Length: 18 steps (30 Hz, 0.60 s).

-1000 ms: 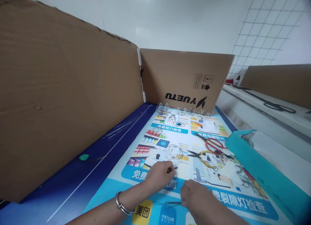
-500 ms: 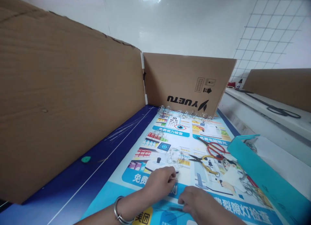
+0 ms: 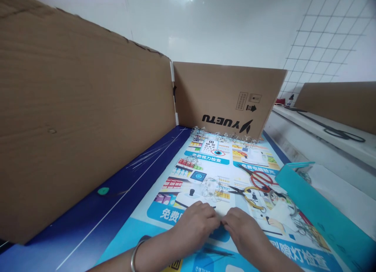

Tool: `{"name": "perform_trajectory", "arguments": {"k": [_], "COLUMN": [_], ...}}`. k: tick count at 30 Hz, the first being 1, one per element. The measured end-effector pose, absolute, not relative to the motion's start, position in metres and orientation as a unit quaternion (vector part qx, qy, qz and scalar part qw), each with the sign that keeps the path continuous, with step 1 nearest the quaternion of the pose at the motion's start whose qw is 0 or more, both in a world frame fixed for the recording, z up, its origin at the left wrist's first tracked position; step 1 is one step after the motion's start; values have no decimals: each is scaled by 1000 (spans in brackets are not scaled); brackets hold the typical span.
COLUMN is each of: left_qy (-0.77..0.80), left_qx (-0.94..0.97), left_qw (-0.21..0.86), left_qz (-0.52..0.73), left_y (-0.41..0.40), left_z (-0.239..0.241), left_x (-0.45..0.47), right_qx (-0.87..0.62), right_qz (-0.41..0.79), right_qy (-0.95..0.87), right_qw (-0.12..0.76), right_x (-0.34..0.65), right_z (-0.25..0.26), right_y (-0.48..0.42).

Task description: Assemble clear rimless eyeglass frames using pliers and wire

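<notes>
- The fingers of the left hand are curled in tight. Their tips meet the fingers of the right hand in the middle.
- The fingers of both hands are pinched together at one spot, but what they pinch is too small to see.
- A silver bracelet sits on the left wrist.
- Thin dark wire pieces lie flat on the tabletop, just under the hands.
- The hands rest over a bright poster with pictures and writing on it.
- A little heap of shiny clear bits lies just past the hands.
- Pliers with yellow handles lie near it, to the right.
- Scissors with red handles lie a bit farther back.
- A teal folder leans at the right side.
- More shiny bits sit in a row at the foot of a brown cardboard box.
- A big cardboard wall stands on the left.
</notes>
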<state>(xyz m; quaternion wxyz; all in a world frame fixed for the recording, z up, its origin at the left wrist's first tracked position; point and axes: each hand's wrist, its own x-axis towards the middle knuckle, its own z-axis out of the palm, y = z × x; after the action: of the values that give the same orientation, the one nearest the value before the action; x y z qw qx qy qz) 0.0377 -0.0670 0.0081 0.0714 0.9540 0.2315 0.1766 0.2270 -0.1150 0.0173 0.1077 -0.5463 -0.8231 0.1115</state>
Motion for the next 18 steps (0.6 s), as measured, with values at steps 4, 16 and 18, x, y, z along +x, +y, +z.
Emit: {"name": "perform_trajectory", "arguments": {"k": [4,16,18], "left_qy": [219,219,217], "left_qx": [962,960,961], "left_qw": [-26,-83,-78], "left_qz": [158,154,151], "left_y": [-73,-80,-81], "left_z": [14,17,17], "left_x": [38,45,45], "right_qx": [-545,-580,-583], "right_qz": [75,39,40], "right_qy": [-829,-804,-802], "right_qw": [102,122,120], "right_x": [223,218,218], "right_z": [14,3,3], "right_y": [-118,-122,-122]}}
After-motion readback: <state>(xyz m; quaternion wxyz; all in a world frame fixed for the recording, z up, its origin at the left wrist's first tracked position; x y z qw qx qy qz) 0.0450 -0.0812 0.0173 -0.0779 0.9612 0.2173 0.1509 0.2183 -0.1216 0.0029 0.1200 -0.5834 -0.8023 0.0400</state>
